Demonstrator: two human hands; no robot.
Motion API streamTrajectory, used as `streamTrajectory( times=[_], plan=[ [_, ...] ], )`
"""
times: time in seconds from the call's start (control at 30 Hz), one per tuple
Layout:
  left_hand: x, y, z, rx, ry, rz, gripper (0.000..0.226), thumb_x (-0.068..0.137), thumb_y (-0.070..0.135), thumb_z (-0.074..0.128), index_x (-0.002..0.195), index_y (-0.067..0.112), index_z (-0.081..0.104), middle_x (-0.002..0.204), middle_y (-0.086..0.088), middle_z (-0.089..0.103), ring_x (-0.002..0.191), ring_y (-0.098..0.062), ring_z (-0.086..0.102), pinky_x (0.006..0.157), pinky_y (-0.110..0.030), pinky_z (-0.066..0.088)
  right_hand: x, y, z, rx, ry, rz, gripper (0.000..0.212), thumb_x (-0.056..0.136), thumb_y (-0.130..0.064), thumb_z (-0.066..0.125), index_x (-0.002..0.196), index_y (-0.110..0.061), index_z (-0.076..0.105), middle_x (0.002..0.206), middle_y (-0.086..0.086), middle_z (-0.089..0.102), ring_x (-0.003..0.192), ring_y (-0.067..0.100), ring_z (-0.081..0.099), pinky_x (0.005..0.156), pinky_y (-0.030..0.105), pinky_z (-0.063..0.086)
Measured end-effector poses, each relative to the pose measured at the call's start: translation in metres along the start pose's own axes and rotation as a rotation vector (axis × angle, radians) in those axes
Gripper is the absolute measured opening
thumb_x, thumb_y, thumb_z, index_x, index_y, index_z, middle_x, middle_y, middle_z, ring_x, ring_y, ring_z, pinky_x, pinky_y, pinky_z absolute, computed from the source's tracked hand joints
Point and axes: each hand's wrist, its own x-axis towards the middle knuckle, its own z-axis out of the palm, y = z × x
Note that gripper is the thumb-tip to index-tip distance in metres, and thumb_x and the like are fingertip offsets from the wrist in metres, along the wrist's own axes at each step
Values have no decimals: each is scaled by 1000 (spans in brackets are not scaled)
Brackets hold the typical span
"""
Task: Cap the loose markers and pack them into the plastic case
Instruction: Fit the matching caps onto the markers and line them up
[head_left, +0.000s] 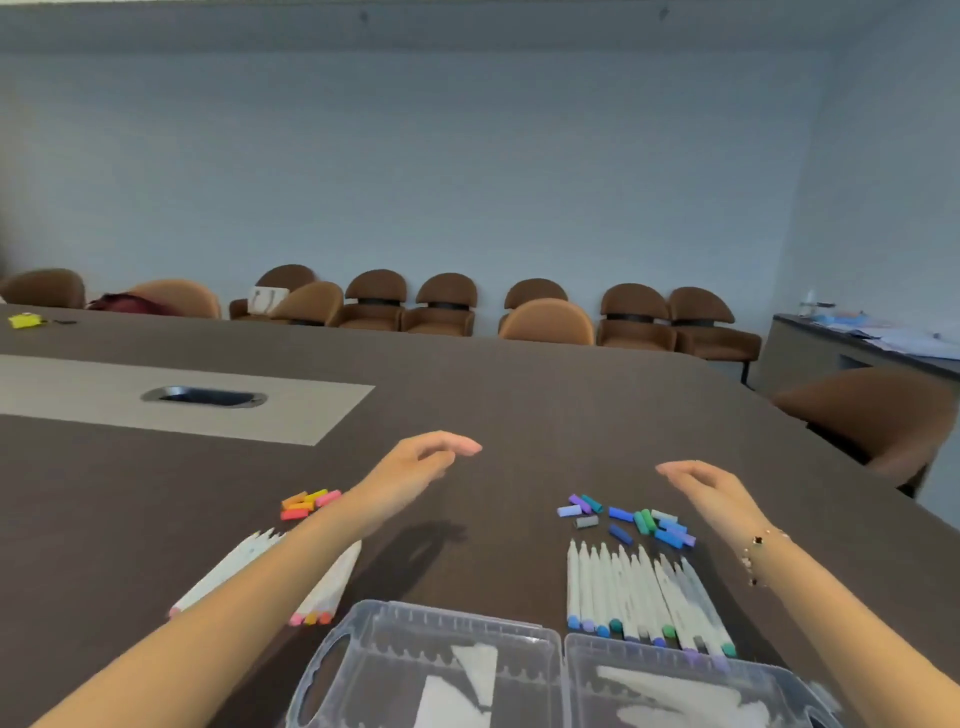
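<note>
Starting out: both our left hand (421, 457) and right hand (706, 483) hover open, holding nothing. Capping not begun. Next we grab a cap (621, 513) and a marker (597, 587) near the table's (519, 395) near edge, by the case (441, 623).

Dim bluish light, soft blur, wide-angle bowing

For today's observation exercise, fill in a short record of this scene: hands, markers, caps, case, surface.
left hand: open, raised above the table, holding nothing
right hand: open, raised, holding nothing
blue-green markers: uncapped, lying in a row on the right
warm-colour markers: uncapped, on the left, partly hidden by the forearm
cool-colour caps: scattered beyond the right row
warm-colour caps: small pile on the left
plastic case: clear, lying open, nearest the camera, no markers inside
table: dark wood
</note>
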Motion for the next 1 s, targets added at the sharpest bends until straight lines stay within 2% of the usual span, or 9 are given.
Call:
streamTrajectory(
  times=[0.07, 0.17, 0.23, 0.33, 0.47, 0.63, 0.7, 0.87, 1.0],
  plan=[
    [-27, -7, -26, -21, 26, -29, 30, 101, 15, 40, 107, 21, 68, 119, 12, 63, 116, -2, 55, 100, -24, 45, -13, -21, 12, -11, -1, -23, 26, 98, -22, 45, 114, -14, 63, 114, -4, 54, 106, 9, 44, 94, 28, 33],
    [-60, -19, -65, 18, 40, -69, 30, 100, 14, 39, 107, 20, 68, 113, 7, 67, 110, -8, 61, 86, -19, 51, -34, -49, 38, -62, -56, -76, 23, 98, -16, 44, 105, -17, 65, 110, -4, 56, 104, 10, 47, 92, 27, 34],
    [-74, -29, -87, 67, 57, -88, 31, 100, 13, 39, 105, 23, 68, 109, 6, 68, 105, -10, 63, 87, -23, 52, -45, -66, 55, -114, -124, -107, 23, 97, -16, 44, 104, -17, 66, 109, -4, 59, 104, 11, 51, 91, 26, 36],
    [-93, -49, -118, 158, 78, -137, 29, 99, 15, 39, 106, 25, 66, 108, 9, 66, 100, -5, 63, 89, -23, 51, -58, -90, 88, -176, -206, -108, 19, 95, -20, 49, 100, -20, 68, 106, -5, 62, 104, 11, 55, 89, 24, 38],
    [-106, -87, -144, 233, 177, -173, 27, 97, 16, 42, 101, 28, 66, 106, 14, 64, 101, -6, 58, 88, -26, 47, -72, -112, 135, -273, -267, -124, 22, 96, -21, 48, 106, -16, 67, 104, -9, 60, 94, 1, 52, 86, 18, 34],
    [-107, -125, -148, 283, 182, -194, 18, 96, 24, 48, 102, 30, 65, 113, 15, 58, 109, -3, 48, 90, -22, 37, -73, -125, 179, -344, -353, -133, 21, 96, -24, 47, 103, -21, 67, 111, -9, 62, 107, 7, 55, 93, 20, 38],
    [-104, -131, -146, 299, 190, -194, 18, 97, 24, 48, 103, 30, 64, 111, 17, 56, 108, -1, 45, 91, -21, 36, -71, -129, 192, -378, -383, -124, 20, 96, -26, 47, 101, -24, 66, 110, -9, 62, 105, 7, 55, 91, 21, 39],
    [-107, -142, -151, 256, 363, -160, 20, 95, 20, 50, 100, 35, 62, 94, 11, 65, 84, -5, 56, 65, -14, 38, -60, -142, 219, -475, -478, -64, 21, 94, -20, 45, 90, -22, 65, 86, -7, 63, 86, 8, 57, 71, 17, 42],
    [-107, -150, -162, 218, 507, -143, 21, 93, 15, 53, 95, 33, 63, 85, 10, 66, 75, -11, 55, 60, -13, 37, -46, -152, 249, -575, -597, 5, 21, 94, -30, 50, 83, -21, 65, 75, -10, 61, 74, 4, 54, 83, 24, 47]
  ],
)
